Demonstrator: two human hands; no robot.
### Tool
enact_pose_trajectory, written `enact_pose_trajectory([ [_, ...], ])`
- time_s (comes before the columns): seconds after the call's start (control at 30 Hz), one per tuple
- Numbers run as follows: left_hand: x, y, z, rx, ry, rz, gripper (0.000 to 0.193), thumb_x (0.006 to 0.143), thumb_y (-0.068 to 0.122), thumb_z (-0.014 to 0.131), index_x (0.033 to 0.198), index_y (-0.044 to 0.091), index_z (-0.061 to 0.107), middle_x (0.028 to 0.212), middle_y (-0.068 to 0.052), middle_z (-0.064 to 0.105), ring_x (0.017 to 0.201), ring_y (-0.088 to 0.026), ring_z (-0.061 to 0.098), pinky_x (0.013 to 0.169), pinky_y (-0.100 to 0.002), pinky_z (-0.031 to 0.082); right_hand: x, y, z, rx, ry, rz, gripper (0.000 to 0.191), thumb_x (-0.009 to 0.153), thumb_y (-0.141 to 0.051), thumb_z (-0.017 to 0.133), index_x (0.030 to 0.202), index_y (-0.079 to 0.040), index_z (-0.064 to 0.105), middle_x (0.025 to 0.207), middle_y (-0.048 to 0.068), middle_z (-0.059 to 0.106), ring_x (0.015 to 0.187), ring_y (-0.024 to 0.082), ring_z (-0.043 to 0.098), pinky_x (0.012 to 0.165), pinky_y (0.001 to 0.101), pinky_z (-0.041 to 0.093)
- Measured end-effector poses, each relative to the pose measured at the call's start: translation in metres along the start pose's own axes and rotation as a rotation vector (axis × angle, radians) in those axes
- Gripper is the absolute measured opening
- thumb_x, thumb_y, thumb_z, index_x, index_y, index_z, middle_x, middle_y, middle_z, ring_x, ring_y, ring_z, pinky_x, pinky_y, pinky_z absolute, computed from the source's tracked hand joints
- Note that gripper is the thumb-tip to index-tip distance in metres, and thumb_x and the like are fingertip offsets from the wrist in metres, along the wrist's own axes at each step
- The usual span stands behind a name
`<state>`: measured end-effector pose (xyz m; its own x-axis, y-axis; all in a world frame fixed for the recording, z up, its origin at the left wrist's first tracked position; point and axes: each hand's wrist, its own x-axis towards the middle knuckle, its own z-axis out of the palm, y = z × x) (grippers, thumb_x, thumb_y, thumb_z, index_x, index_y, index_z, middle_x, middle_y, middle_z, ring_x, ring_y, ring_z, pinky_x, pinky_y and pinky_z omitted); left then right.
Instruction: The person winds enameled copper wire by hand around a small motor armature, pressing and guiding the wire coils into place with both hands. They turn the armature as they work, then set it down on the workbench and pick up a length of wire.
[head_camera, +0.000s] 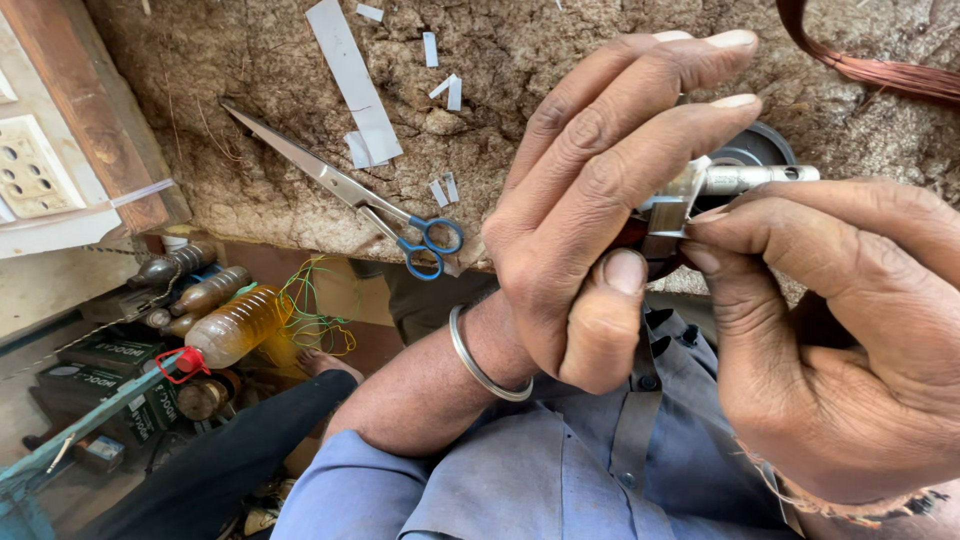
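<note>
My left hand wraps around a small motor part with a metal shaft sticking out to the right; a metal bangle sits on that wrist. My right hand pinches a thin strip of clear or white insulation at the part's slotted core, thumb and forefinger closed on it. Most of the part is hidden behind my fingers. Both hands are held up close, above a worn brown work surface.
Blue-handled scissors lie open on the work surface beside cut white paper strips. A copper wire coil is at the top right. Below left stand plastic bottles, boxes and tangled wire. A white switch panel is at far left.
</note>
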<state>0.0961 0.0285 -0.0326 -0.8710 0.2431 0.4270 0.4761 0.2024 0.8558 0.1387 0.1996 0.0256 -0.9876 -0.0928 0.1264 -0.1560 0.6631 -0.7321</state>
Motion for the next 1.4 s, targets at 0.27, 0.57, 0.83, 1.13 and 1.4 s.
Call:
enact_pose_trajectory([
  [0.27,0.000,-0.004,-0.003,-0.010,0.021,0.003,0.054,0.095,0.023,0.043,0.139,0.000,0.063,0.140,-0.017,0.064,0.131,-0.029,0.059,0.117,-0.036,0.047,-0.005,-0.002,0.010,0.054,0.021,-0.002,0.009,0.108,0.010,0.074,0.111,0.006,0.067,0.106,0.016,0.068,0.091,0.018,0.073,0.083,0.0228,0.060],
  [0.57,-0.002,-0.003,0.002,-0.007,0.016,0.001,0.054,0.099,0.023,0.039,0.141,-0.001,0.063,0.143,-0.018,0.063,0.134,-0.030,0.058,0.119,-0.037,0.045,-0.006,-0.016,0.008,0.375,0.032,0.350,0.024,0.095,0.013,0.070,0.116,0.006,0.060,0.122,0.016,0.063,0.106,0.017,0.071,0.094,0.0229,0.061],
  [0.83,-0.002,0.002,0.004,-0.029,0.013,-0.031,0.054,0.100,0.023,0.039,0.141,-0.003,0.062,0.145,-0.020,0.061,0.136,-0.031,0.056,0.121,-0.037,0.043,-0.002,-0.015,0.010,0.494,0.066,0.361,0.018,0.094,0.015,0.071,0.108,0.007,0.062,0.114,0.017,0.067,0.103,0.016,0.071,0.092,0.0239,0.062],
  [1.13,-0.005,0.005,0.007,-0.007,0.014,-0.064,0.054,0.101,0.024,0.039,0.143,-0.002,0.062,0.145,-0.019,0.062,0.136,-0.030,0.056,0.122,-0.037,0.043,-0.003,-0.007,0.015,0.360,0.115,0.234,0.021,0.091,0.011,0.078,0.105,0.007,0.062,0.111,0.018,0.068,0.103,0.016,0.070,0.090,0.0239,0.061],
  [1.4,-0.006,0.003,0.011,-0.002,0.065,-0.060,0.052,0.103,0.026,0.038,0.142,0.000,0.062,0.144,-0.016,0.064,0.135,-0.026,0.057,0.121,-0.034,0.043,-0.007,-0.013,0.015,0.306,0.170,0.295,0.028,0.090,0.010,0.078,0.114,0.008,0.063,0.110,0.017,0.069,0.097,0.014,0.072,0.081,0.0225,0.062],
])
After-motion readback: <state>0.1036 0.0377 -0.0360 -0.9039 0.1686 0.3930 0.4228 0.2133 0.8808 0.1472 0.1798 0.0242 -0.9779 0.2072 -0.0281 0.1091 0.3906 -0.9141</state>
